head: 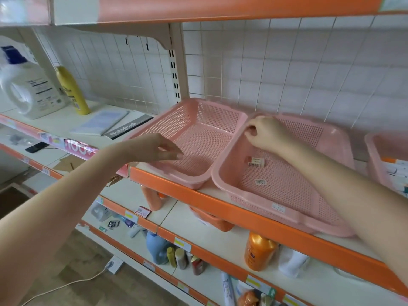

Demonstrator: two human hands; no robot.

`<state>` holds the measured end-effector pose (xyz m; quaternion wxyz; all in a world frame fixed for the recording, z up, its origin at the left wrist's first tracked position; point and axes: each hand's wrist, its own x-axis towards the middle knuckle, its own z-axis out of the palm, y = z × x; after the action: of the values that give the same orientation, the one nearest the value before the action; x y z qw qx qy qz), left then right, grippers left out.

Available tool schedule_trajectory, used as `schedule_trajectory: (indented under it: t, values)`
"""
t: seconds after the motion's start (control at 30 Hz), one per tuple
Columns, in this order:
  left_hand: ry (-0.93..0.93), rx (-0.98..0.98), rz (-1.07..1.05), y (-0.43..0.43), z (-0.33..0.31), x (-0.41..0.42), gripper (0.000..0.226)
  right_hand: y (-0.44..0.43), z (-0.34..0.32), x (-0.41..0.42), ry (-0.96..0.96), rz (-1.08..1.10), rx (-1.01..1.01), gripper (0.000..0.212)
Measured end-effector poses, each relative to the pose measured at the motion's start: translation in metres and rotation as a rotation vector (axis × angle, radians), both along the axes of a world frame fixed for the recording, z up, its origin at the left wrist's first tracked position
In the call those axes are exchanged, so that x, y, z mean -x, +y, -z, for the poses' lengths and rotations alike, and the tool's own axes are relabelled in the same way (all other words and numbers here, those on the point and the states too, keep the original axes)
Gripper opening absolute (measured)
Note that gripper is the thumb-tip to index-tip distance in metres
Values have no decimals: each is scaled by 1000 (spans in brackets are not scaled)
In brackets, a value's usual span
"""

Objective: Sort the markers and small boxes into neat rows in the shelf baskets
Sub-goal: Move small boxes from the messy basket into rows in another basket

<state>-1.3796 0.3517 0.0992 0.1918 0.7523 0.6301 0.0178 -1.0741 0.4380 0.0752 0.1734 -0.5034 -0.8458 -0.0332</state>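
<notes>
Two pink mesh baskets stand side by side on the orange-edged shelf. The left basket (pixel 198 107) holds nothing. My left hand (pixel 163 147) hovers over its near left side, fingers loosely together, with nothing visible in them. The right basket (pixel 284 208) holds two small white boxes (pixel 256 161) lying together, and a small barcoded box (pixel 260 182) nearer the front. My right hand (pixel 268 134) reaches into the right basket's far left corner, with its fingers curled over the basket's left rim. No markers are in view.
A third pink basket (pixel 375 155) with packaged items sits at the far right. Notebooks (pixel 103 122), a yellow bottle (pixel 71 91) and a white detergent jug (pixel 28 89) stand left of the baskets. Lower shelves carry bottles and small goods.
</notes>
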Motion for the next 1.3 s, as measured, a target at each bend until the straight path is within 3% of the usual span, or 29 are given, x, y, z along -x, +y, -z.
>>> schedule_trajectory:
  t: [0.1,0.2,0.27,0.37,0.6,0.7,0.83,1.3]
  values:
    - [241,-364,-130,23,17,11,53,-19,-9,30,-8,-243,184,41]
    - [417,-258,-296,41,31,20,59,-25,15,49,-112,-361,361,43]
    - [405,-238,-352,43,32,17,50,-21,25,46,-17,-374,355,49]
    - [383,-278,-379,49,32,16,55,-23,20,38,159,-408,344,32]
    - [411,-334,-357,57,37,28,57,-33,14,23,263,-400,377,45]
    - [431,-341,-362,58,37,27,61,-36,19,14,366,-396,266,26]
    - [429,-350,-373,55,38,26,62,-36,21,5,280,-396,153,26]
    - [547,-226,-429,47,24,2,48,-33,15,6,219,-265,287,33]
